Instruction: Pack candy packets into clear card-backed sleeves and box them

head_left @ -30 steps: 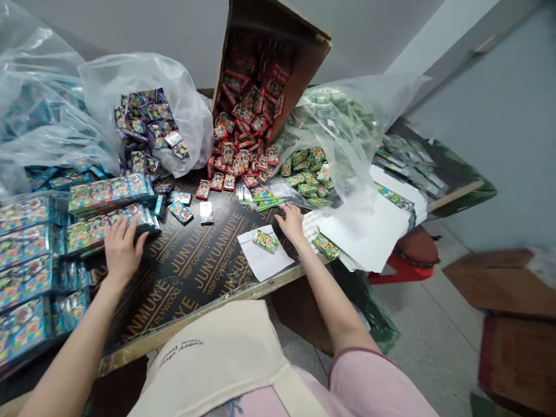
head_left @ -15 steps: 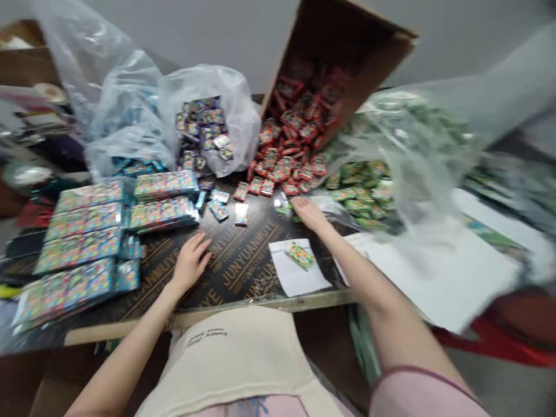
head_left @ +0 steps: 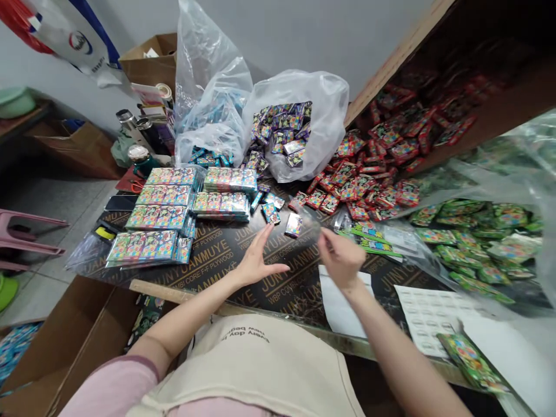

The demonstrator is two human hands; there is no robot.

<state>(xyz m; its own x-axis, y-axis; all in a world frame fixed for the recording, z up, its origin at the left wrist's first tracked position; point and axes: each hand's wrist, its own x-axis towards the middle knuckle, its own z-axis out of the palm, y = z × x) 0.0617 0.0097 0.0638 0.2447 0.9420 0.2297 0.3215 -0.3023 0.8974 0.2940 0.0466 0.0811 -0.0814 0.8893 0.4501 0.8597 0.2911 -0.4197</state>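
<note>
My left hand (head_left: pixel 256 263) is open over the black plywood tabletop (head_left: pixel 278 243), thumb apart from the fingers. Its fingertips come close to a small blue packet (head_left: pixel 270 213). My right hand (head_left: pixel 341 255) is closed, fingers pinched on a see-through plastic bag (head_left: pixel 309 225) that is faint and blurred. Near that bag lies a small white-faced packet (head_left: pixel 294 225). Beneath my right wrist is a white paper (head_left: pixel 343 304), partly covered by my forearm. Flat green strips (head_left: pixel 377 246) rest just right of my right hand.
Stacks of wrapped packs (head_left: pixel 163 202) stand at left. Behind are a bag of blue packets (head_left: pixel 212 124), a bag of purple packets (head_left: pixel 299 168) and a tipped carton (head_left: pixel 391 63) spilling red packets (head_left: pixel 365 179). Green packets (head_left: pixel 473 237) and white sheets (head_left: pixel 434 318) lie right.
The view has swung left. My right hand has come back from beside the red packets and now pinches the plastic bag. My left hand has moved right, toward the small blue packet.
</note>
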